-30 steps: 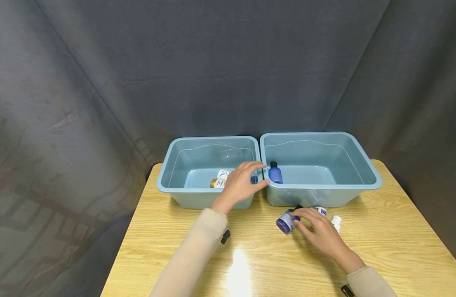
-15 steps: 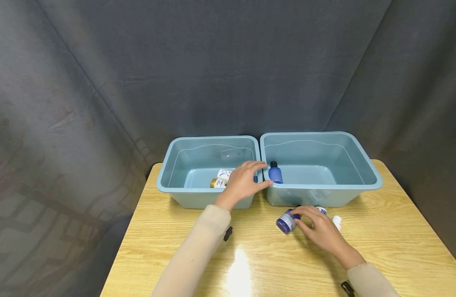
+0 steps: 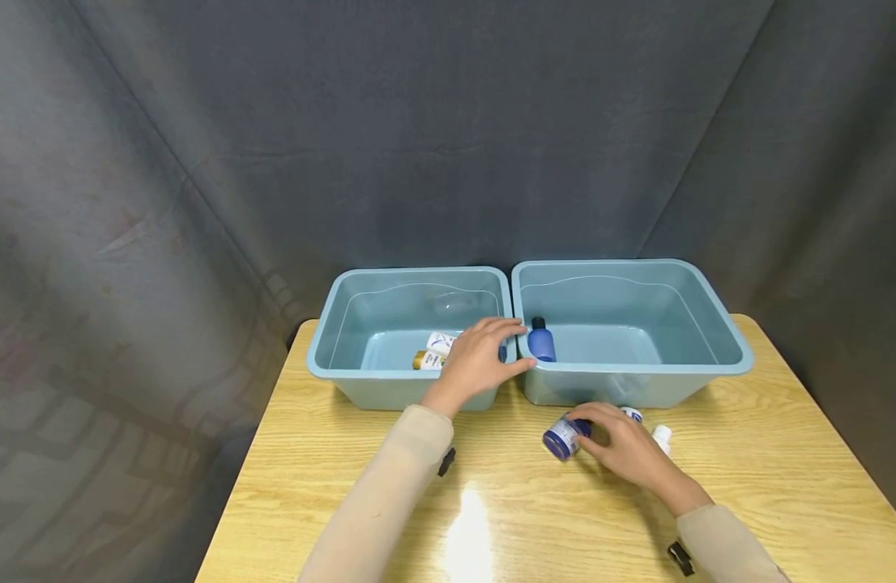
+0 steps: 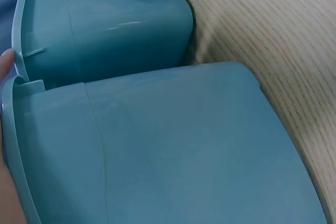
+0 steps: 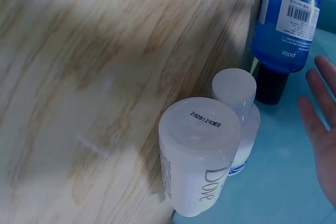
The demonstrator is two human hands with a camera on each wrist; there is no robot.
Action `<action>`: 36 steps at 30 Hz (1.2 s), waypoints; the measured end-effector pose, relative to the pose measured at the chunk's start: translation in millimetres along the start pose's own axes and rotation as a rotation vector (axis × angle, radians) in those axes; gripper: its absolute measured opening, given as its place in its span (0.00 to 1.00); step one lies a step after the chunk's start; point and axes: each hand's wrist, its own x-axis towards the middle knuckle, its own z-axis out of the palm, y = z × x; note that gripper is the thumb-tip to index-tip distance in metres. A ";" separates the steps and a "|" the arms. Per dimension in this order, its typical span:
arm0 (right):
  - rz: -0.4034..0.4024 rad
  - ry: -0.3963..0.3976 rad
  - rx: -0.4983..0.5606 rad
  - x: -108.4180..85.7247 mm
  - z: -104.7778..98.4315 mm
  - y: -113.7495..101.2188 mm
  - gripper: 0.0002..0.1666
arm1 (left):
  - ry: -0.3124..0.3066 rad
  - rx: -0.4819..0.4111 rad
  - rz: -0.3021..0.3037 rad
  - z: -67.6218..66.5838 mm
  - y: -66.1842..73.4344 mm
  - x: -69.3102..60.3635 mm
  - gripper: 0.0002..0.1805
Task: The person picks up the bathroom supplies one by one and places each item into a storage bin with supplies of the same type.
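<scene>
My left hand [image 3: 473,364] spreads over the adjoining rims of the left bin [image 3: 404,374] and right bin [image 3: 637,368], thumb and fingers apart, holding nothing. Part of that hand [image 4: 9,198] shows along the bin edge in the left wrist view. My right hand [image 3: 626,449] is beside a dark blue bottle [image 3: 562,437] lying on the table, fingers over its near-cap end and thumb at its side. In the right wrist view the relaxed fingers of the hand [image 5: 326,145] appear just off the bottle [image 5: 287,27], with no clear grip.
A white Dove bottle [image 5: 197,156] and a smaller white bottle [image 5: 234,90] are close to the right hand. White containers, one gold-capped [image 3: 428,359], lie in the left bin; a blue bottle [image 3: 541,344] is in the right one. A dark curtain [image 3: 448,146] hangs behind.
My right hand has shifted slightly left and up over the blue bottle, now covering its black cap. The left hand has slid slightly right along the rims.
</scene>
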 end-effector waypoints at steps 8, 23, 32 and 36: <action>-0.019 -0.067 -0.005 3.4 4.3 3.1 0.26 | 0.023 -0.019 0.027 0.9 0.0 -1.3 0.34; -0.036 -0.149 -0.014 6.3 14.3 11.9 0.36 | 0.009 -0.043 0.018 1.8 1.2 -0.7 0.34; -0.064 -0.175 -0.089 5.9 20.5 15.0 0.41 | 0.010 -0.034 0.017 1.7 1.6 -1.4 0.34; -0.085 -0.153 -0.116 6.2 21.3 14.6 0.38 | 0.010 -0.029 0.016 1.3 1.7 -1.2 0.34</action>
